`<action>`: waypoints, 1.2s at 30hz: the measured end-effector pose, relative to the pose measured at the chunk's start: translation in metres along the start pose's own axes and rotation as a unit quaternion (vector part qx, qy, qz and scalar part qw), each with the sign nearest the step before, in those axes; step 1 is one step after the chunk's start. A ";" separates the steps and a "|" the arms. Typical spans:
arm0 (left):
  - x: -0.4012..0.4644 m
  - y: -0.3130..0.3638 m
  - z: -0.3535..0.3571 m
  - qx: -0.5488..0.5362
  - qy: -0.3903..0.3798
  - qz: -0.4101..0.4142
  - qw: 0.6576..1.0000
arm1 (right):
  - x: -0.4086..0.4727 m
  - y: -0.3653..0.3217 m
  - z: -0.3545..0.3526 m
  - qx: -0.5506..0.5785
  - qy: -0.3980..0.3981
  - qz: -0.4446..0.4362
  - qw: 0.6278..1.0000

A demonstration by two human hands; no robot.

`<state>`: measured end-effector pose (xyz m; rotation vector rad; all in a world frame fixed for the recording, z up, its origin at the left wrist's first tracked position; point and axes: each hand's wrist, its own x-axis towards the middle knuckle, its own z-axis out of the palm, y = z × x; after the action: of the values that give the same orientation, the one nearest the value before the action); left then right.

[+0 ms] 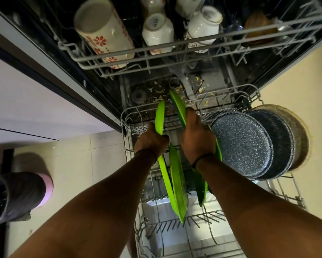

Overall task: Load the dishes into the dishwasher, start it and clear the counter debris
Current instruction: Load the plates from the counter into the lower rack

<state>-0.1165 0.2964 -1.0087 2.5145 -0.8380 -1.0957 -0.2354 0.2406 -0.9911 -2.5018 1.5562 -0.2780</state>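
Far left, lower frame: dark bin (17,198) with a pink rim on the floor, not in play.
Upper left to centre: top rack (175,51) already carries upturned mugs, incl. a floral mug (102,34) and white cups (157,29).
Centre: left hand (151,140) has its fingers curled round the rim of a green plate (161,125), which stands on edge in the lower rack (290,192).
Just right of it: a second green plate (178,183) stands in the tines with no hand on it.
Right hand (196,135) grips another green plate (178,107), also on edge, top tilted toward the tub.
Right: speckled pans (249,144) stacked upright at the rack's right side.
Tub floor (156,92), mid frame, has food scraps.
Judgement: loading well underway, plates being seated in slots. Left: finish loading, push racks in, shut door, start cycle, clear counter debris. Counter not in view, can't tell its state.
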 end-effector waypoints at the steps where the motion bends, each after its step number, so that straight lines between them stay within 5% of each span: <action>1: 0.000 -0.001 0.000 0.011 0.005 0.002 1.000 | -0.001 -0.001 -0.001 0.005 -0.001 -0.002 1.000; 8: -0.010 0.003 -0.003 0.063 0.150 0.073 0.984 | 0.002 -0.003 -0.007 0.029 -0.004 -0.001 1.000; 15: -0.019 0.009 -0.001 0.103 0.177 0.073 0.976 | -0.002 0.010 -0.018 0.061 -0.036 0.031 0.997; 24: -0.041 0.018 -0.019 0.107 0.213 0.075 0.968 | 0.014 0.036 -0.054 0.090 0.036 0.217 0.971; 36: -0.058 0.054 -0.027 -0.011 0.213 0.105 0.971 | 0.005 0.032 -0.072 0.128 0.014 0.196 0.972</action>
<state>-0.1501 0.2889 -0.9324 2.4379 -0.9268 -0.4684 -0.2787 0.2185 -0.9293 -1.9577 1.8468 -0.4229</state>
